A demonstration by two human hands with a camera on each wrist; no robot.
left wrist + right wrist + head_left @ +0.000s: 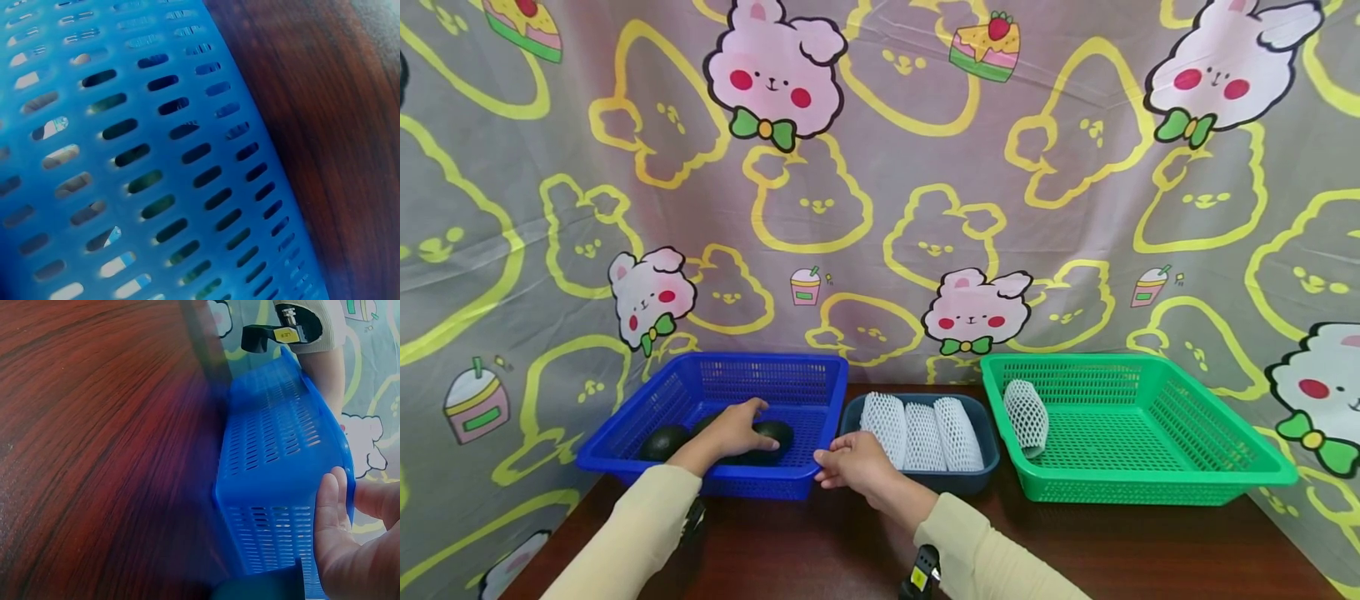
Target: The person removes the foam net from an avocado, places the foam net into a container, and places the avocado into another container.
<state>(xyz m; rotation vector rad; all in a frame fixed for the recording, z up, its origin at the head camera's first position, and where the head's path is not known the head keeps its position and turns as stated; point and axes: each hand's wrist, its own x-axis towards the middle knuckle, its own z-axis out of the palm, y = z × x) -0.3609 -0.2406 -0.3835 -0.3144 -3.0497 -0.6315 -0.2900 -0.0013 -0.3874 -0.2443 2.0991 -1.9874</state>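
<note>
The blue basket (pixel 775 360) holds several dark green avocados (pixel 664 443) along its near side. Reaching over the near rim, my left hand (pixel 733 431) holds the rightmost avocado (pixel 778 432) between thumb and fingers. In the left wrist view the slotted basket wall (pixel 140 142) hides that hand. My right hand (pixel 861 465) pinches the basket's near right corner. The right wrist view shows its thumb (pixel 374 499) inside the rim and its fingers (pixel 329 500) outside.
Right of the blue basket is a dark blue tray (pixel 992 457) with three white foam net sleeves (pixel 925 437). A green basket (pixel 1150 477) stands farther right, a white foam net (pixel 1026 414) at its left wall. The wooden table (pixel 850 558) meets a patterned curtain (pixel 880 208) behind.
</note>
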